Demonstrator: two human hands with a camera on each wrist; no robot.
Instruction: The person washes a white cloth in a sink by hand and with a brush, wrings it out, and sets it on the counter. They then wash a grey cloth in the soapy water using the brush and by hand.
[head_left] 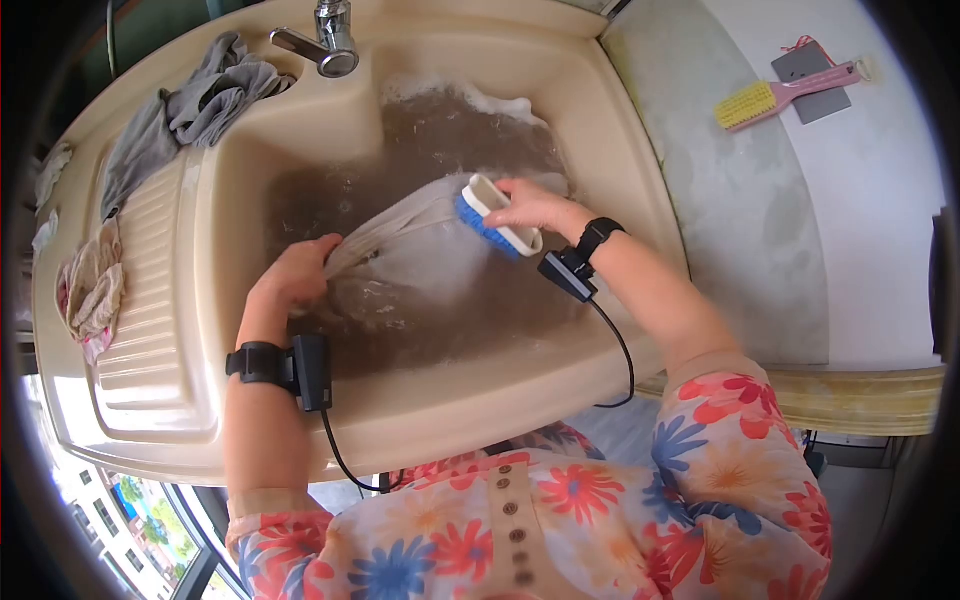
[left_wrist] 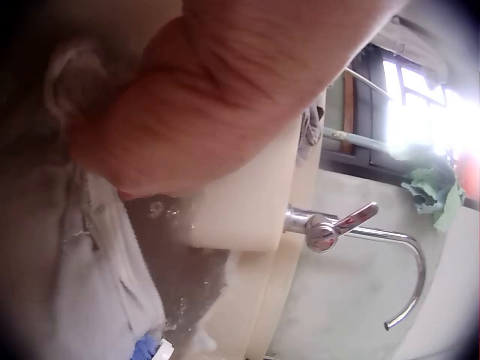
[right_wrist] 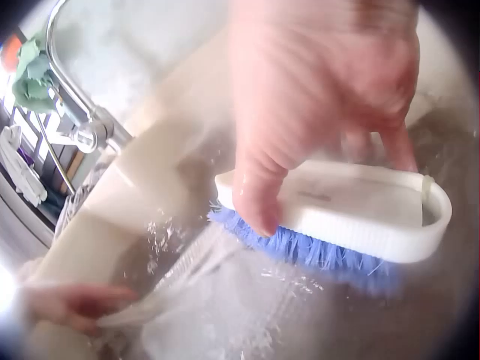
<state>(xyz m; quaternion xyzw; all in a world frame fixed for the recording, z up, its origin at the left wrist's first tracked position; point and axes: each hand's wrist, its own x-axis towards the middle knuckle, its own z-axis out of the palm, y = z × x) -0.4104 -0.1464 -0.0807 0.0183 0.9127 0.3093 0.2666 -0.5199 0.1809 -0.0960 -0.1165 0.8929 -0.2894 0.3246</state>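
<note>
Right hand (head_left: pixel 540 209): I'm gripping the white, blue-bristled oval brush (right_wrist: pixel 364 234), head-view centre.
Left hand (head_left: pixel 294 275): I'm pinching the pale, soaked cloth (head_left: pixel 425 250), centre-left.
Slip risk: wet fingers could be losing hold, cloth bunching.

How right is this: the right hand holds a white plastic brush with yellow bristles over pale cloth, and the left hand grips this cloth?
The bristles are blue, not yellow, as the right wrist view shows. Otherwise correct: right hand holds white plastic brush over pale cloth, left hand grips cloth.
</note>
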